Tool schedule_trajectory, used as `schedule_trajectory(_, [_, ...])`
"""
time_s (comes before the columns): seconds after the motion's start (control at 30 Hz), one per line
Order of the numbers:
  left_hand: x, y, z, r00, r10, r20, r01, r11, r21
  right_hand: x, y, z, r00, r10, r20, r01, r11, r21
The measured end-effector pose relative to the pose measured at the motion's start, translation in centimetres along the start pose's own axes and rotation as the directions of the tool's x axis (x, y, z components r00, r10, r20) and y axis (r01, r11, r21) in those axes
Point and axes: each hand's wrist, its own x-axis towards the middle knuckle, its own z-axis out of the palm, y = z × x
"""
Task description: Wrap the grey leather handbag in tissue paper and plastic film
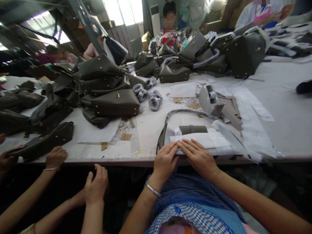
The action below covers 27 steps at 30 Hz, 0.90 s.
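Note:
A dark olive handbag lies in front of me at the table's edge, partly covered by clear plastic and a white sheet. Its wrapped strap arches up behind it. Side by side, my left hand and my right hand hold the near edge of the bag and sheet. The fingers of both are laid over the top, and the left thumb shows below. What lies under my palms is hidden.
On the left, stacked olive handbags stand near wrapped strap coils. Card tags are scattered about. A grey wrapped piece stands beyond my bag. A co-worker's hand is to my left; another hand is beside a bag. More bags are farther back.

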Motion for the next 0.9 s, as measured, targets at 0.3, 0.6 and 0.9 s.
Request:
schedule_trajectory(0.3, [0.3, -0.8, 0.5, 1.000, 0.028, -0.005, -0.028, 1.000, 0.003, -4.8, -2.2, 0.2, 0.944, -0.262, -0.202, 0.293, 0.945, 0.142])
schedule_trajectory(0.6, [0.3, -0.6, 0.6, 0.999, 0.025, -0.038, -0.024, 0.999, 0.037, -4.4, -2.8, 6.7, 0.923, -0.244, -0.296, 0.279, 0.957, 0.080])
schedule_trajectory(0.9, [-0.4, -1.0, 1.6, 0.989, 0.095, -0.117, -0.082, 0.991, 0.108, -4.1, -3.8, 4.6, 0.905, -0.161, -0.395, 0.300, 0.898, 0.321])
